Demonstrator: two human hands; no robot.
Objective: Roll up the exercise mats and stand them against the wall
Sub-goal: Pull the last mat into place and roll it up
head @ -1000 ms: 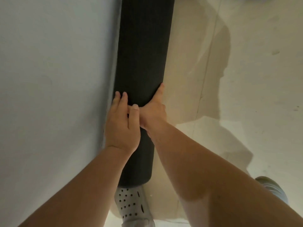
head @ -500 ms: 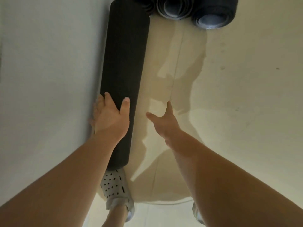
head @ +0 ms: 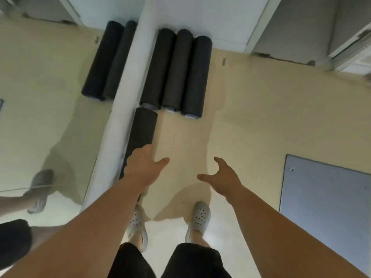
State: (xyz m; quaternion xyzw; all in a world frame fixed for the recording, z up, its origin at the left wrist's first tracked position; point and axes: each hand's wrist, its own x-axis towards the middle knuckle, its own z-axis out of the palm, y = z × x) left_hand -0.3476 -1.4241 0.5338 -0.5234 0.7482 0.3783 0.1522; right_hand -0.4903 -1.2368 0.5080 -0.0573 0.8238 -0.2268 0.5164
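The nearest rolled mat [head: 143, 133] stands upright on the floor [head: 251, 109], its side against the white wall edge [head: 128, 97], presumably so the wall props the roll and stops it tipping. The left hand [head: 143, 167] is spread, its fingers in front of the lower part of that roll; whether they touch it cannot be told, and nothing is grasped. The right hand [head: 222, 177] hangs released over bare floor, well apart from the wall edge, fingers loosely curled and empty. Just beyond the nearest roll, three more rolled mats [head: 176, 71] stand side by side, touching one another, the first close against the same wall edge. On the far side of the wall edge a mirror panel [head: 40, 87] reflects further rolls and a shoe. The nearest mat is dark charcoal, tightly wound, with a finely textured face and no loose flap visible. Judgement: this roll is placed.
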